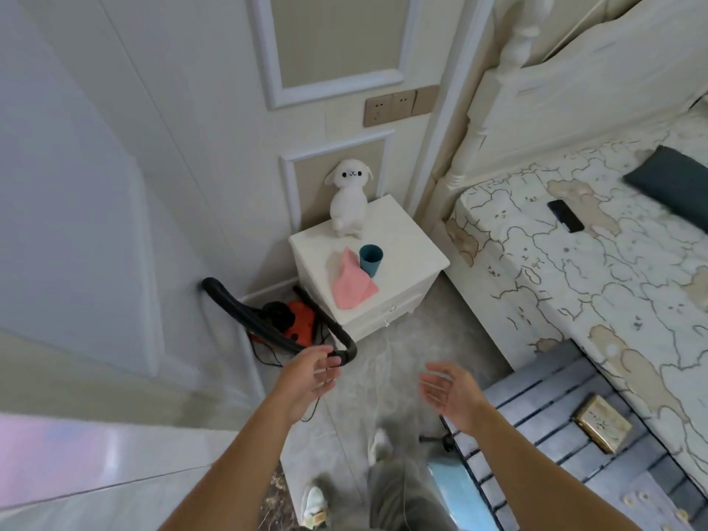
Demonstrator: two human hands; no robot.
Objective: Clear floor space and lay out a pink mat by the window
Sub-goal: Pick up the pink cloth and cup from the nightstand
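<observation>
Left hand (306, 381): bare, fingers spread, palm turned inward, at 7 o'clock of frame centre; fingertips just beside the curved black hose (268, 323), contact cannot be told. Right hand (452, 392): bare, fingers apart and loosely curled, holding nothing, at 5 o'clock. Orange vacuum cleaner (299, 320): on floor in the corner, at 8 o'clock of the white nightstand (402, 262). On the nightstand: plush rabbit (349, 197) upright at 12 o'clock; teal cup (370, 259); pink cloth (350, 287) touching the cup. Bed (574, 281): at 3 o'clock; black phone (566, 215) on it. Pink mat: not identifiable; a pink blur lies at 8 o'clock frame edge.
</observation>
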